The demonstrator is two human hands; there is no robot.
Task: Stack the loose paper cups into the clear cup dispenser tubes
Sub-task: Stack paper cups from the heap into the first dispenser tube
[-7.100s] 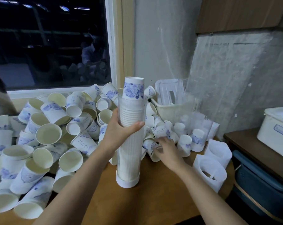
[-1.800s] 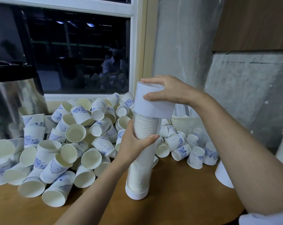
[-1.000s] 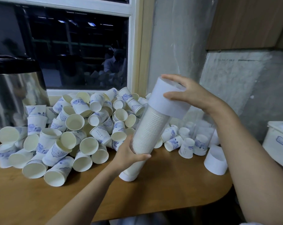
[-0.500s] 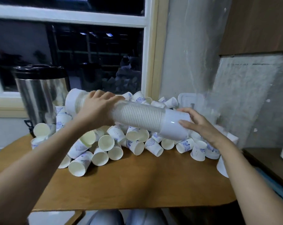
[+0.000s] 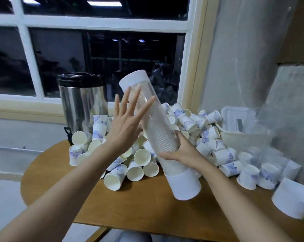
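I see the left hand [image 5: 125,126] and the right hand [image 5: 182,151] bare, both arms uncovered to the picture's edge. Low between them shows grey-blue cloth [image 5: 133,237]; which garment, I cannot tell.

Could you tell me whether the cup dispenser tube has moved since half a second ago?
Yes. The dispenser tube swung from level to steeply tilted: its wide cap dropped towards the table, its narrow cap rose level with the lid of the steel urn.

One dispenser tube [image 5: 156,130], many loose cups [image 5: 142,157], one urn [image 5: 82,102]
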